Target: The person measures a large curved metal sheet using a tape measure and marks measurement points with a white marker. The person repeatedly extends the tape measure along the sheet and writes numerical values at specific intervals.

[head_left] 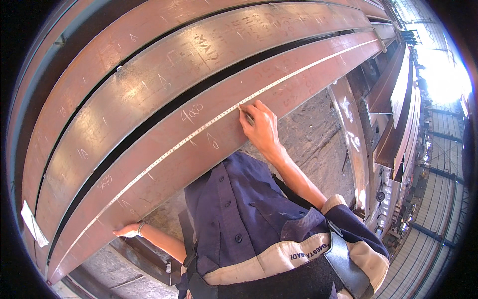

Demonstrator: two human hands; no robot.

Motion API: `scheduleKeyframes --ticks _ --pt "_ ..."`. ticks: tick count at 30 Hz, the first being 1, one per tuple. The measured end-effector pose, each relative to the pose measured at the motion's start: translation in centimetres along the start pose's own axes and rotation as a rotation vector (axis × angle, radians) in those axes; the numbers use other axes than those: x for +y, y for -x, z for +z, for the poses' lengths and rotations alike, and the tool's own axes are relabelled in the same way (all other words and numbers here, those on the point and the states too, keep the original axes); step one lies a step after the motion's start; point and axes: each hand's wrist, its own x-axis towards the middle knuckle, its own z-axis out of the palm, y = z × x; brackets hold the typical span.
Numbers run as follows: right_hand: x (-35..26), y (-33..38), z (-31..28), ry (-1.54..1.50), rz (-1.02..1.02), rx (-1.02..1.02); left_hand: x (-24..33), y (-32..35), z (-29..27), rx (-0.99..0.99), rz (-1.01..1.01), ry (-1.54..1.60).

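Note:
A long reddish-brown steel beam point(164, 134) lies in front of me, with white handwritten marks on its face. A pale tape measure point(184, 141) is stretched lengthwise along it. My right hand point(261, 127) is closed in a pinch around a thin light stick that looks like chalk, mostly hidden by the fingers. Its tip meets the beam right at the tape's edge. Farther left, my left hand point(128, 230) rests at the beam's near edge with its fingers stretched out, below the tape. A bracelet circles that wrist.
More steel beams point(134, 79) lie parallel beyond, separated by dark gaps. A white slip point(34, 224) is at the far left. At the right, a crosswise steel support point(348, 134) stands near stacked steel sections point(391, 99). Concrete floor point(313, 144) shows beneath.

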Motion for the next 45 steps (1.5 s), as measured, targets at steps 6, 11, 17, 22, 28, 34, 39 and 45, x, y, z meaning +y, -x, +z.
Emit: scheduleKeyframes --ticks 6,11,17,22,28,34,39,45 --pt "-0.15 -0.49 -0.5 0.007 -0.008 -0.062 -0.01 -0.06 -0.01 0.001 0.002 0.004" --pt "-0.18 -0.48 -0.66 0.013 0.003 -0.085 0.0 -0.13 0.06 0.001 0.004 0.008" --pt "0.03 -0.43 -0.51 -0.009 -0.008 -0.071 -0.01 -0.22 0.16 -0.001 0.01 0.012" --pt "0.15 -0.34 -0.4 -0.024 0.017 -0.077 -0.05 -0.31 0.14 0.0 0.016 0.015" --pt "0.23 -0.38 -0.37 0.022 -0.044 -0.031 -0.15 -0.29 0.17 -0.004 0.023 0.021" --pt "0.63 -0.35 -0.29 0.025 -0.051 -0.03 -0.13 -0.35 0.08 -0.004 0.022 0.031" --pt "0.66 -0.46 -0.25 0.005 -0.05 -0.04 -0.18 -0.3 0.13 -0.006 0.023 0.036" --pt "0.55 -0.66 -0.4 0.031 -0.081 -0.069 -0.29 -0.3 0.04 -0.009 0.025 0.043"
